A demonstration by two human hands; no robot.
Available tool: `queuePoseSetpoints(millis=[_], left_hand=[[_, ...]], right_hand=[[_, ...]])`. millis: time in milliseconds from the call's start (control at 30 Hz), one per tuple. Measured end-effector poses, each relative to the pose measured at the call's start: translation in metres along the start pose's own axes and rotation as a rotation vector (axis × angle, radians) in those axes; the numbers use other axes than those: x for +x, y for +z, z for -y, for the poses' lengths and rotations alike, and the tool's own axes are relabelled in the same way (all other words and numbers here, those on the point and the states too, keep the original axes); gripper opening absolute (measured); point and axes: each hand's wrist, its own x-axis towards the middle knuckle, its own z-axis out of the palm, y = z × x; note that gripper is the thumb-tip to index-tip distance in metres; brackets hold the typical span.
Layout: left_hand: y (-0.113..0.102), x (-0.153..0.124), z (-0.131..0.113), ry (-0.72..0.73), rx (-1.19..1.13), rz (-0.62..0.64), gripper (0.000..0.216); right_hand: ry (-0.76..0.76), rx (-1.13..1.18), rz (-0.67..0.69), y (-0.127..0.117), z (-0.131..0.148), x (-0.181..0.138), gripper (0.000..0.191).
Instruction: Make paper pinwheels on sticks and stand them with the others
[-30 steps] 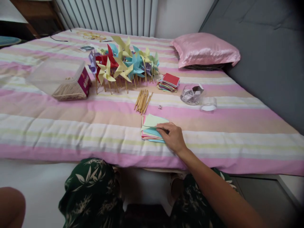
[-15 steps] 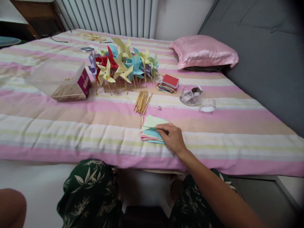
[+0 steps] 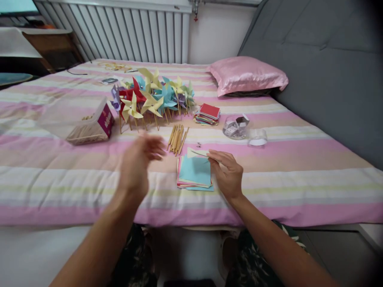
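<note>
My right hand point(image 3: 229, 173) pinches a pale green paper square point(image 3: 197, 152) and lifts it off the stack of coloured paper squares point(image 3: 194, 172) on the bed, whose top sheet is now blue. My left hand point(image 3: 139, 161) hovers above the bedspread left of the stack, blurred by motion, fingers apart with nothing in them. A bundle of wooden sticks point(image 3: 177, 138) lies just behind the stack. Several finished paper pinwheels point(image 3: 151, 99) on sticks lie further back.
A clear plastic box of sticks point(image 3: 85, 119) sits at the left. A second paper stack with a red top point(image 3: 208, 113), a clear round container point(image 3: 235, 126) and its lid point(image 3: 257, 136) lie at the right. A pink pillow point(image 3: 247, 75) rests by the grey headboard point(image 3: 323, 63).
My right hand has lifted the pale green top sheet from the stack, uncovering a blue one. My left hand has come up into view over the bed. The camera tilted up.
</note>
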Motion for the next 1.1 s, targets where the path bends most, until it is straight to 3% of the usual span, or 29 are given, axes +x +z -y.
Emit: queuePoseSetpoints(millis=[100, 167, 300, 400, 533, 700, 867, 1000, 1100], left_hand=[[0.017, 0.006, 0.038, -0.512, 0.038, 0.181, 0.072], [0.020, 0.004, 0.054, -0.663, -0.118, 0.246, 0.077], [0.010, -0.005, 0.060, -0.655, -0.325, 0.212, 0.061], [0.003, -0.010, 0.060, -0.623, -0.272, 0.244, 0.040], [0.001, -0.012, 0.064, -0.500, -0.216, 0.240, 0.040], [-0.002, -0.011, 0.062, -0.467, -0.206, 0.172, 0.040], [-0.005, -0.009, 0.059, -0.486, -0.184, 0.181, 0.037], [-0.007, -0.009, 0.058, -0.510, -0.167, 0.237, 0.036], [-0.009, -0.009, 0.058, -0.520, -0.132, 0.294, 0.034]], right_hand=[[-0.106, -0.017, -0.033, -0.002, 0.002, -0.002, 0.019], [-0.181, -0.030, 0.037, -0.001, 0.005, -0.005, 0.022], [-0.257, -0.055, 0.264, 0.004, 0.010, -0.012, 0.025], [-0.270, -0.055, 0.337, 0.008, 0.012, -0.015, 0.029], [-0.277, -0.051, 0.390, 0.008, 0.013, -0.013, 0.036], [-0.164, -0.056, 0.319, 0.002, 0.011, -0.005, 0.033], [-0.023, 0.030, 0.337, -0.003, 0.009, -0.001, 0.025], [0.095, 0.186, 0.514, -0.006, 0.012, -0.001, 0.028], [0.091, 0.295, 0.649, -0.010, 0.015, 0.001, 0.025]])
